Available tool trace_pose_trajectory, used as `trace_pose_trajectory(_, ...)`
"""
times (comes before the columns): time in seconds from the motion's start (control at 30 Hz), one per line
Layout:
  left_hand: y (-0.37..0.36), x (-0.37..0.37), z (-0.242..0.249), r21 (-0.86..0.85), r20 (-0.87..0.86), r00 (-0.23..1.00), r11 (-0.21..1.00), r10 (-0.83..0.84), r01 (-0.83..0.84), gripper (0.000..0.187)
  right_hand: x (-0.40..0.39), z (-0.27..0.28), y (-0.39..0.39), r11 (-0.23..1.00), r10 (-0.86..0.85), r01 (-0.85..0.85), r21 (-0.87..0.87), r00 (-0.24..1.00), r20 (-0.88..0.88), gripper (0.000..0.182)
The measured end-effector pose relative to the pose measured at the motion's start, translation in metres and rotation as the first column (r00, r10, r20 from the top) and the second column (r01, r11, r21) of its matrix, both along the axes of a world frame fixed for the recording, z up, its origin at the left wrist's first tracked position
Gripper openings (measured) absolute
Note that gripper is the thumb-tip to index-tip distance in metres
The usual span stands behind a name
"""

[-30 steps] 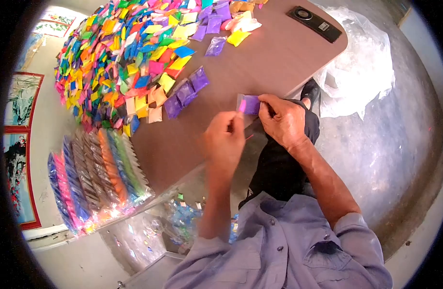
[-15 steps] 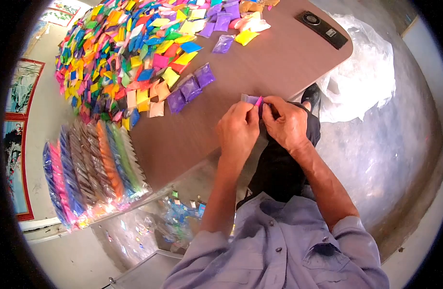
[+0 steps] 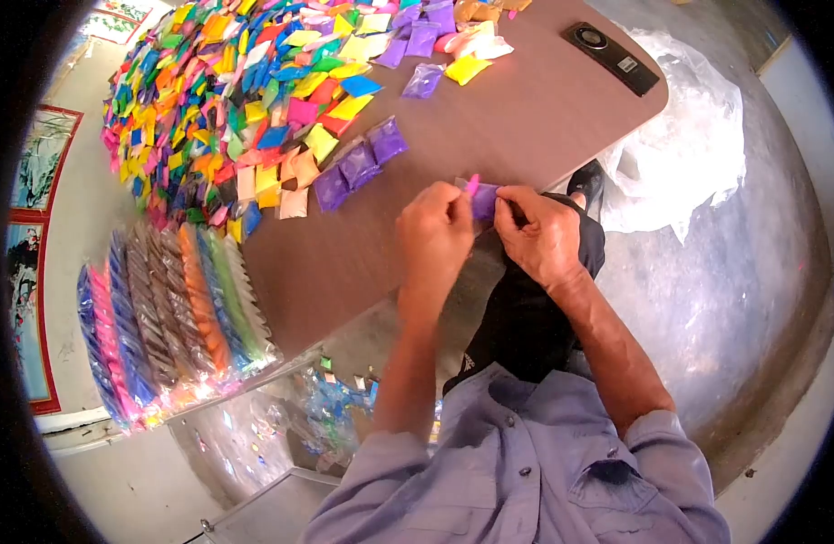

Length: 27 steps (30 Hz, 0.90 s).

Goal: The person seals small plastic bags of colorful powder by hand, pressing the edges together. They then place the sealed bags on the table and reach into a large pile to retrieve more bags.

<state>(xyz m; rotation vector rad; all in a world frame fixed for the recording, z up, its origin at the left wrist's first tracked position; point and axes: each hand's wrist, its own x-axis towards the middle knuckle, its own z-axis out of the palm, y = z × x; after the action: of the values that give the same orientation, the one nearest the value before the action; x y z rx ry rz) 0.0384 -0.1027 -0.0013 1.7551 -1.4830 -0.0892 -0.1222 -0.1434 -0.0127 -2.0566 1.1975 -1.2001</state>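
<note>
My right grip (image 3: pixel 499 192) is pinched, thumb against finger, on the right end of a small purple packet (image 3: pixel 485 204). The packet is up between my hands, near the edge of the desk (image 3: pixel 526 100), with the black trouser leg (image 3: pixel 517 308) just below. My left grip (image 3: pixel 462 198) is curled in at the packet's other end, beside a small pink piece (image 3: pixel 474 184). It is blurred, so I cannot tell whether the fingertips press on the pink piece, on the film, or on neither.

As I judge it, the handling goes well if the right pinch stays at the very end, firm enough that the packet cannot twist, yet light enough not to squeeze the purple filling. The left fingers should work in small, straight moves, with the film drawn flat between the 2 hands; a sideways tug could crease or tear it. Holding it low, close to the desk, gives it a short way to fall if it slips.

Nearest on the desk, 3 filled purple packets (image 3: pixel 358 166) lie in a slanting row beside the big many-coloured pile (image 3: pixel 254 100). A black device with a round dial (image 3: pixel 612 59) lies at the right corner, well apart from my hands.
</note>
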Motion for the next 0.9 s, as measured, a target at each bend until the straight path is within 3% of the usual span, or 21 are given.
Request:
trace_pose_trajectory(0.23, 0.021, -0.007, 0.021, 0.047, -0.032, 0.997, 0.996, 0.076, -0.075, 0.013, 0.004, -0.005, 0.0, 0.999, 0.0, -0.003, 0.046, 0.997, 0.075, 0.009)
trace_pose_trajectory(0.33, 0.025, -0.002, 0.002, 0.035, -0.058, 0.998, 0.999, 0.037, -0.035, 0.013, 0.004, -0.004, 0.0, 1.0, -0.016, 0.017, -0.009, 0.999, 0.035, 0.01)
trace_pose_trajectory(0.53, 0.041, 0.024, -0.003, 0.028, -0.012, 0.995, 0.995, 0.099, -0.098, 0.011, 0.003, -0.004, 0.001, 0.999, -0.037, 0.036, 0.04, 0.999, 0.023, 0.008)
trace_pose_trajectory(0.63, 0.052, 0.026, -0.007, 0.009, -0.143, 0.98, 0.991, 0.136, -0.136, 0.01, -0.002, 0.003, 0.002, 0.999, -0.036, 0.036, 0.004, 0.999, -0.04, 0.01)
trace_pose_trajectory(0.9, 0.049, 0.002, 0.014, 0.006, -0.186, 0.977, 0.994, 0.105, -0.106, 0.01, -0.002, 0.006, 0.001, 0.95, 0.165, -0.196, -0.241, 0.976, -0.143, 0.027)
